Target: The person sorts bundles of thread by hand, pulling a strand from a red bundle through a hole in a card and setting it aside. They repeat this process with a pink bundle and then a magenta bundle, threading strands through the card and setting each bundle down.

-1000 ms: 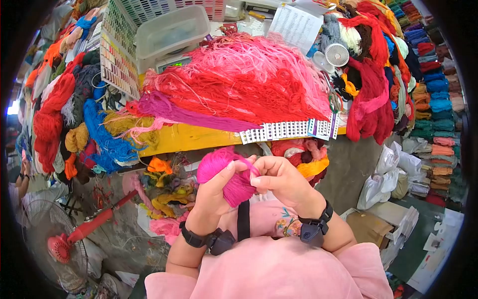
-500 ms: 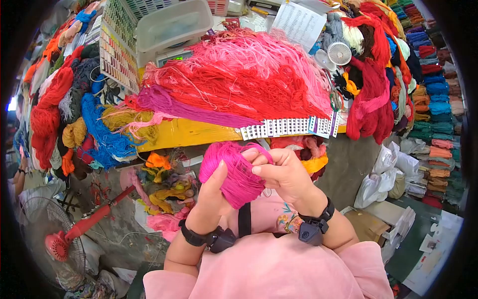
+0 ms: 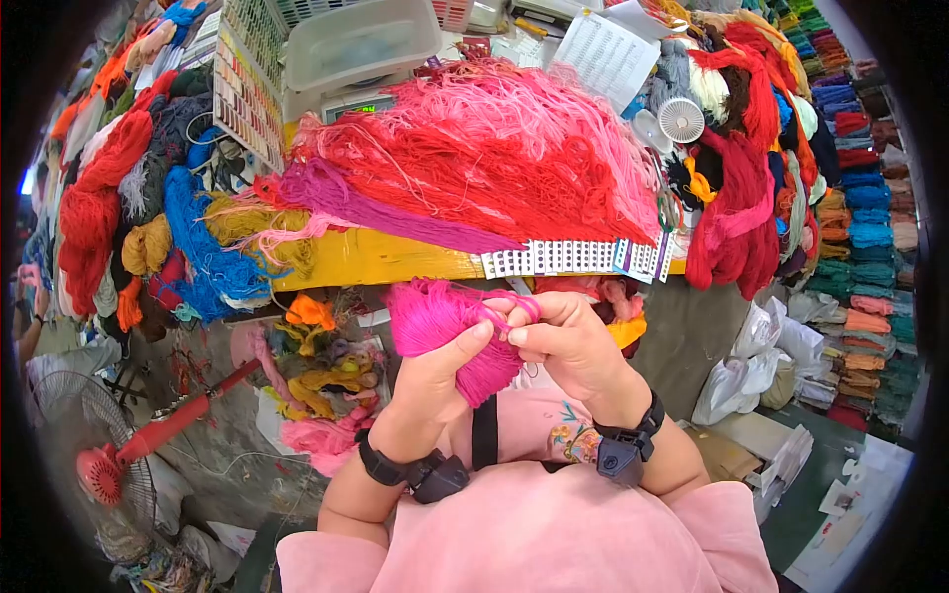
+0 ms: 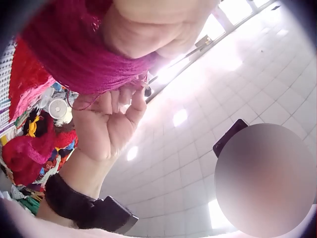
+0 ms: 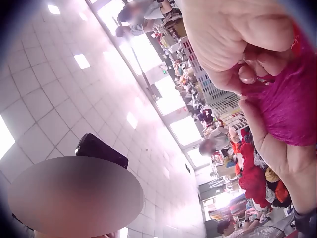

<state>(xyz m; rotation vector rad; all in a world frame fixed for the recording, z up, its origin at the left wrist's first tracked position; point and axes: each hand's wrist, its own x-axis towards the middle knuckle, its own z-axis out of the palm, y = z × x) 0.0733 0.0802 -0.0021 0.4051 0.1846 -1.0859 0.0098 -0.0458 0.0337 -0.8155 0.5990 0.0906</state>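
Observation:
A bundle of magenta yarn is held up in front of the chest, above the lap. My left hand grips it from below, thumb laid across its near side; most of the left fingers are hidden behind the yarn. At the bundle's right side, my right hand pinches a thin loop of the same yarn between thumb and fingers. The two thumb tips are close together at that loop. In the right wrist view, the yarn stretches between the curled right fingers and the left hand.
Behind the hands, a yellow table edge carries a wide heap of red and pink yarn. Punched white cards lie along that edge. A red floor fan stands left; white bags sit right.
The left thumb has swung right across the yarn toward the right fingertips. The right hand has drawn a strand out into a loop at the bundle's side.

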